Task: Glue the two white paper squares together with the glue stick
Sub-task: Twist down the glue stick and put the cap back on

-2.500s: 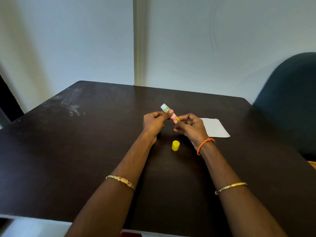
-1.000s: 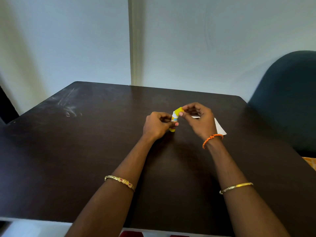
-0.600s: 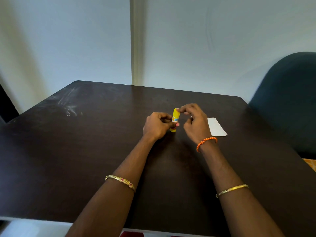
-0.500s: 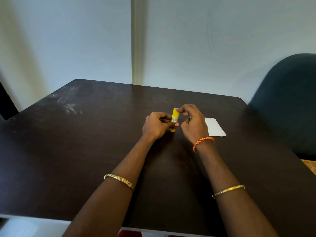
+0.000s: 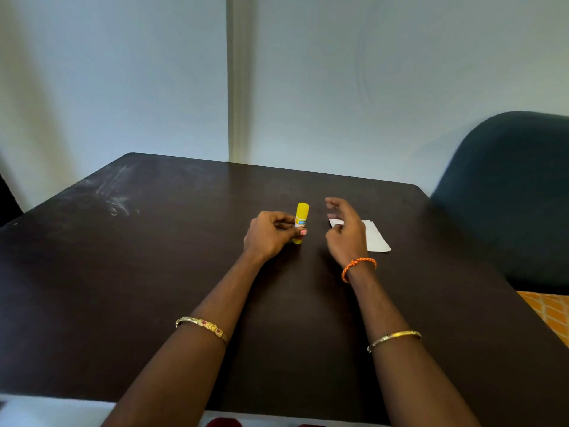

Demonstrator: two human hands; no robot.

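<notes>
Surface: dark brown table [image 5: 154, 288], set against a pale wall [image 5: 369, 87]; a dark chair [image 5: 508, 195] is seen at the right.
Glue stick: yellow glue stick [image 5: 300, 221], capped, held upright near the table's middle.
Left hand: left hand [image 5: 268, 235] is closed around the lower part of the glue stick.
Right hand: right hand [image 5: 346, 231] is loose and spread, nothing gripped, raised just right of the stick.
Paper: white paper [image 5: 374, 238] lies flat on the table, partly hidden behind the right hand; whether one sheet or two cannot be told.

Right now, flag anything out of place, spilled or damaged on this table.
Nothing spilled or damaged. The capped glue stick stands upright in the left hand; the white paper lies flat. Only pale scuff marks mar the table.
</notes>
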